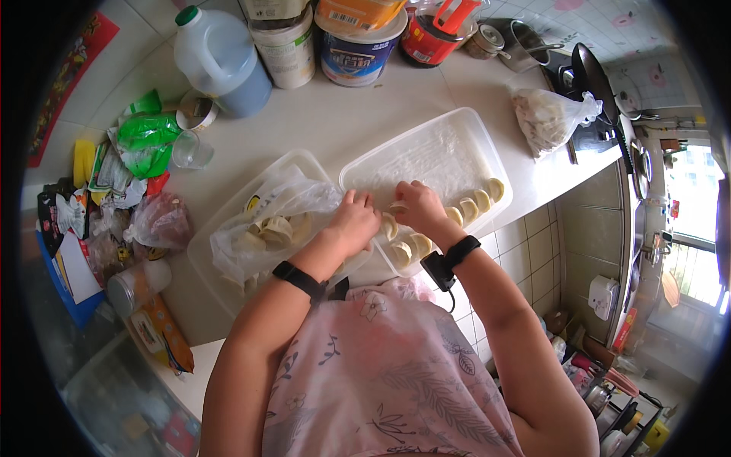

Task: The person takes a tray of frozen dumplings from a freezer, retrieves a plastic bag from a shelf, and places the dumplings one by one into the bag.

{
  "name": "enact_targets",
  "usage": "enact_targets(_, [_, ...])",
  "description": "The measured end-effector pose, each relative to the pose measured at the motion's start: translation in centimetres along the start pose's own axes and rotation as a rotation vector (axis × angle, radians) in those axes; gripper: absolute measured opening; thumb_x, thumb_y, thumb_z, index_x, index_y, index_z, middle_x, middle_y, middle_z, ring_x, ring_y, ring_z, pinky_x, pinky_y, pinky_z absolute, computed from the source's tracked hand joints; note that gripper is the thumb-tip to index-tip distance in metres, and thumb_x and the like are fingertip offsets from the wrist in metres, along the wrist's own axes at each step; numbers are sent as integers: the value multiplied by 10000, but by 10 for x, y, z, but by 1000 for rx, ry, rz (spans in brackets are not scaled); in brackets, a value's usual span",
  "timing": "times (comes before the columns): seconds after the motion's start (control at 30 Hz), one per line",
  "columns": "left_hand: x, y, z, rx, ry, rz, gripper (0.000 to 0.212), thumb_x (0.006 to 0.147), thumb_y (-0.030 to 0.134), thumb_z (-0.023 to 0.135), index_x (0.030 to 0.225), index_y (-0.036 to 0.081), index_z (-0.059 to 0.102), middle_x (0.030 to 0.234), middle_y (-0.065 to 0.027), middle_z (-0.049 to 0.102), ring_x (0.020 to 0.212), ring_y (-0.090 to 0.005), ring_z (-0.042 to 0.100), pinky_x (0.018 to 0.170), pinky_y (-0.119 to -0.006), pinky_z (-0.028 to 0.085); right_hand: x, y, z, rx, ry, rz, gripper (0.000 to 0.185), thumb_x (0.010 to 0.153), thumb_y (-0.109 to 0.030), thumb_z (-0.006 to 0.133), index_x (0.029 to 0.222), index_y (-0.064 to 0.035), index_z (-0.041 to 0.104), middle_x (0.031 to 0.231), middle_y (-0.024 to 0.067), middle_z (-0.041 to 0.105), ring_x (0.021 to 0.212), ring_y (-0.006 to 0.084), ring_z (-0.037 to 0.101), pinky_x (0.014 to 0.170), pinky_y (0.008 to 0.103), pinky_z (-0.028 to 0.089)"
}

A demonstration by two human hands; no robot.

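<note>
Two translucent plastic trays stand side by side on the counter. My right hand (420, 207) is over the near part of the right tray (428, 154), its fingers on a dumpling (398, 207). Several more dumplings (468, 210) line that tray's near side, and others lie in its near left corner. My left hand (355, 220) hovers at the edge between the trays, fingers bent; whether it holds anything is hidden. In the left tray (200, 251), a clear plastic bag (302, 191) lies crumpled around and over several dumplings (277, 231).
A large jug (223, 63), tubs (357, 57) and a red-labelled container (428, 43) stand along the back. A tied plastic bag (545, 120) sits right, near the stove and wok (594, 80). Packets (148, 137), a clear cup (191, 150) and a jar (139, 285) crowd the left.
</note>
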State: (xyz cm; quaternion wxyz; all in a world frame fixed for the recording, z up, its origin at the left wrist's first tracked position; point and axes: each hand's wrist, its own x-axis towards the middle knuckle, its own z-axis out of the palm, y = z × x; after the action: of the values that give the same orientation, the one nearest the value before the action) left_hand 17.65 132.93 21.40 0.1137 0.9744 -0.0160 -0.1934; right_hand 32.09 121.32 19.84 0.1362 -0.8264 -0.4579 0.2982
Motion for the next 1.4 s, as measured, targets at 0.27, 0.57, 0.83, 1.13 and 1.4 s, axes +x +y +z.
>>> enact_targets(0.27, [-3, -2, 2, -48, 43, 14, 618, 611, 339, 755, 1087, 1, 552, 1235, -218, 481, 1230, -308, 383, 1043, -467, 205, -8, 20, -11, 245, 121, -30, 330, 603, -137, 668, 896, -55, 541, 808, 141, 538, 742, 304, 552, 670, 366, 469])
enact_targets(0.57, [-27, 0, 1, -134, 193, 93, 549, 660, 266, 721, 1106, 16, 520, 1255, -212, 442, 1221, -302, 385, 1041, -429, 242, -32, 10, -54, 1867, -145, 131, 236, 807, -174, 631, 991, -49, 553, 899, 69, 562, 828, 163, 542, 687, 267, 463])
enact_targets(0.83, [-93, 16, 2, -784, 389, 135, 519, 695, 174, 686, 1145, 14, 485, 1223, -178, 451, 1116, -346, 456, 941, -393, 390, -30, -59, -31, 2590, -379, 114, 288, 809, -175, 622, 1016, -10, 509, 941, 85, 439, 848, 157, 434, 664, 241, 453])
enact_targets(1.13, [-82, 20, 7, -2017, 335, 63, 551, 844, 75, 583, 1298, 20, 275, 1091, -87, 480, 960, -148, 543, 817, -291, 480, -14, -108, -6, 2695, -577, 119, 258, 861, -188, 546, 1038, -2, 517, 946, 77, 455, 857, 167, 453, 722, 274, 468])
enact_targets(1.4, [-181, -5, -52, -852, 473, -220, 456, 783, 122, 620, 1181, 40, 414, 975, -158, 575, 754, -277, 605, 654, -366, 480, 4, -156, -27, 1425, -589, -52, 256, 879, -121, 513, 1095, 15, 532, 1004, 83, 567, 916, 131, 548, 802, 262, 473])
